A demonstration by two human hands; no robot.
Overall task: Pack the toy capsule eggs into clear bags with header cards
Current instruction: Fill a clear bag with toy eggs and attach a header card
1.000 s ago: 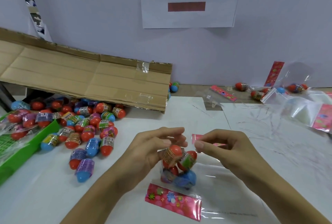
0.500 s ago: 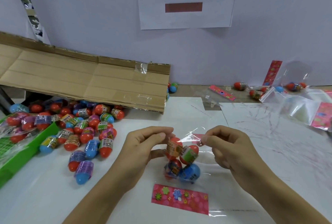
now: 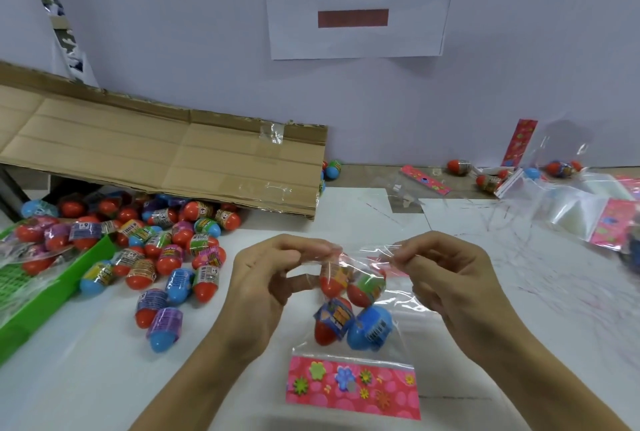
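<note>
- Both hands up over the worktop (image 3: 104,361): left hand (image 3: 263,288) pinches the bag (image 3: 398,313) mouth at one side, right hand (image 3: 450,278) pinches it at the other, film stretched between them.
- Four eggs (image 3: 353,306) sit inside the bag, two above, two below, red and blue shells.
- Pink flowered card (image 3: 351,387) at the bag's near end, lying flat.
- Left of that, a loose pile (image 3: 156,250) of eggs spills from under a cardboard flap (image 3: 166,160).
- Green tray (image 3: 52,295) at the far left edge, eggs in it.
- More bags and cards (image 3: 571,202) lie far right by the wall.
- Paper sign (image 3: 356,1) on the wall above.
</note>
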